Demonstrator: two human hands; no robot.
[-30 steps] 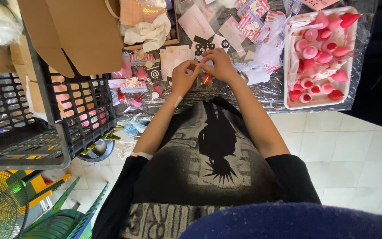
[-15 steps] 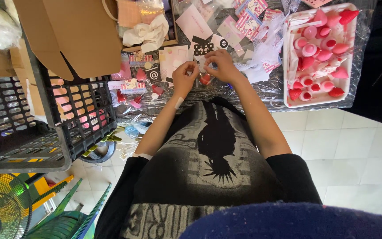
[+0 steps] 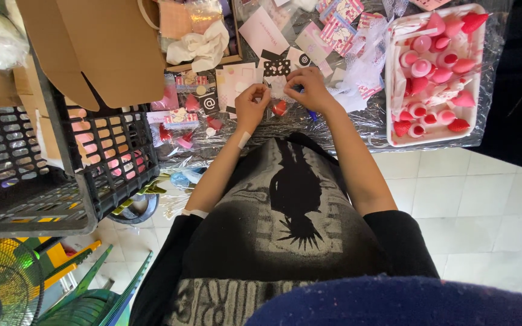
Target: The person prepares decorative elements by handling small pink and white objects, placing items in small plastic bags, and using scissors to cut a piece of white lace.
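Both hands are meeting over the worktop (image 3: 333, 124) — left hand (image 3: 251, 105) and right hand (image 3: 307, 89) are pinching a small clear wrapper (image 3: 277, 89) between fingertips — white tray (image 3: 389, 90) sitting right.

Small clear wrapper (image 3: 278, 89) pinched between both hands: too small and mostly covered by the fingers (image 3: 260, 95) to tell what it is, and the red bit (image 3: 280, 108) under it is half hidden too. Brown cardboard box flap (image 3: 101, 45) covers the rear of the black plastic lattice crate (image 3: 107, 154), crate and green fan (image 3: 1, 284) cut by the left edge. White tray of pink and red cone shapes (image 3: 436, 72) clipped at the top edge; small print cards (image 3: 339, 12) on the foil-covered tabletop (image 3: 333, 124) too blurred to read.
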